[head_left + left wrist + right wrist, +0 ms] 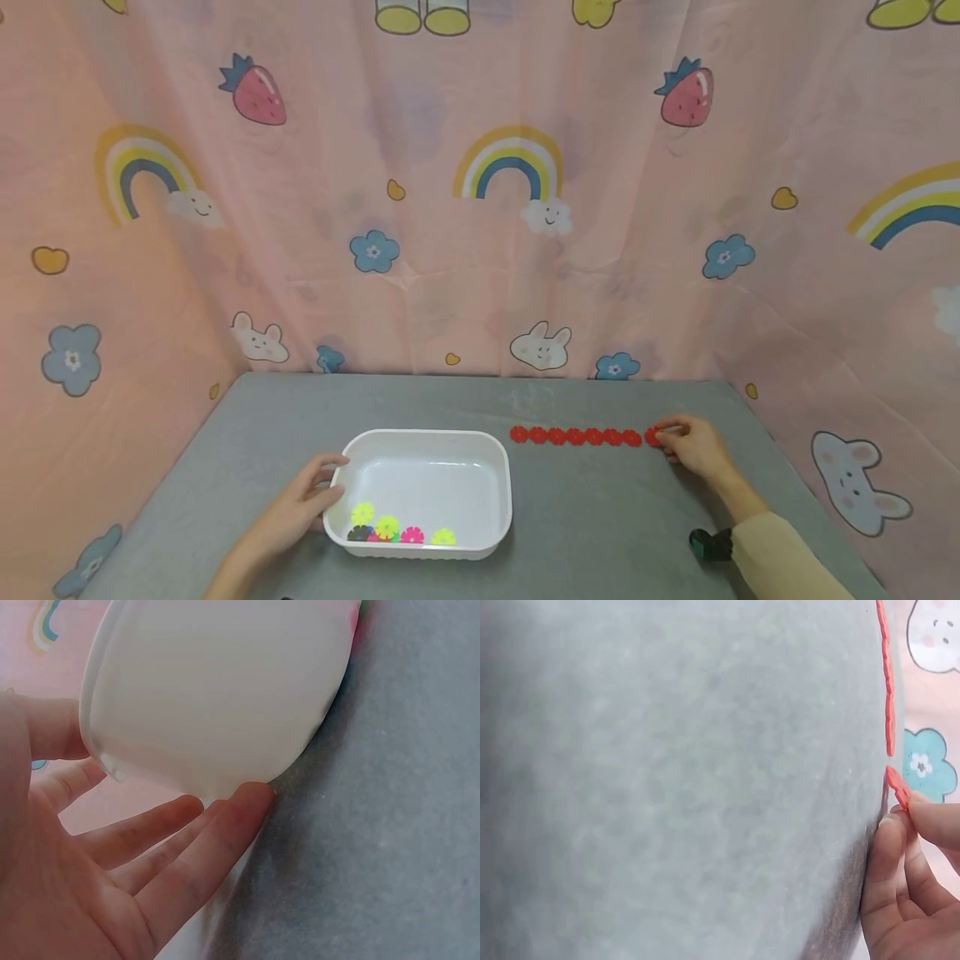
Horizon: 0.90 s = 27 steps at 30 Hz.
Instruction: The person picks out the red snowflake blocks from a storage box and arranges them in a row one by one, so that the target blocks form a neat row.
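At the left side of a white plastic tray (420, 553), my left hand (296, 504) holds the wall. In the left wrist view the thumb reaches over the rim while the other fingers (206, 851) lie extended along the outside. My right hand (693, 446) pinches a red snowflake disc (652, 437) between thumb and fingertips. That disc is tilted in the right wrist view, its lower edge close to the table, a small gap from the end of a row of several red snowflake discs (575, 437) lying flat.
Inside the tray's near side lie loose yellow discs (387, 527), a pink disc (412, 536) and a black disc (360, 533). The grey table (600, 517) meets a pink patterned curtain (465, 292) at the back and sides. A dark strap (711, 545) sits at the right sleeve's cuff.
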Motion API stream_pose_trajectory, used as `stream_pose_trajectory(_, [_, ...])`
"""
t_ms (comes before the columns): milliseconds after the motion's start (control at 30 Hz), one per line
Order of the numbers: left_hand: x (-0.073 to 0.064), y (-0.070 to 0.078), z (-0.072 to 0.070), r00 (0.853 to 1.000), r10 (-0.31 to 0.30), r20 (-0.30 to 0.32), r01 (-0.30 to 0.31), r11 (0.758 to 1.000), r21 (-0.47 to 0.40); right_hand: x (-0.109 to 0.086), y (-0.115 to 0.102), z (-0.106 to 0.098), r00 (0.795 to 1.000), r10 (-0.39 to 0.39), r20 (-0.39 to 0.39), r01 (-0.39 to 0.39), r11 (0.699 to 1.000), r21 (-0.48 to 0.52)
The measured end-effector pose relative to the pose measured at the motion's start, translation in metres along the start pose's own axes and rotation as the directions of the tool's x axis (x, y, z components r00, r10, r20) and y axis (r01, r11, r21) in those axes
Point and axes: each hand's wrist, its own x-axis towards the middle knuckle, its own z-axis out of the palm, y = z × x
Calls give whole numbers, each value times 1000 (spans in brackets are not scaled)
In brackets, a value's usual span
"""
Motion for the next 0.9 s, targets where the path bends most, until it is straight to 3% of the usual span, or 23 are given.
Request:
stream_pose_trajectory(500, [1, 3, 4, 999, -26, -36, 26, 999, 23, 4, 0, -1, 1000, 16, 8, -15, 999, -39])
stream_pose_trajectory(900, [2, 1, 3, 999, -31, -35, 31, 999, 9, -11, -7, -4, 999, 23, -37, -23, 1000, -6])
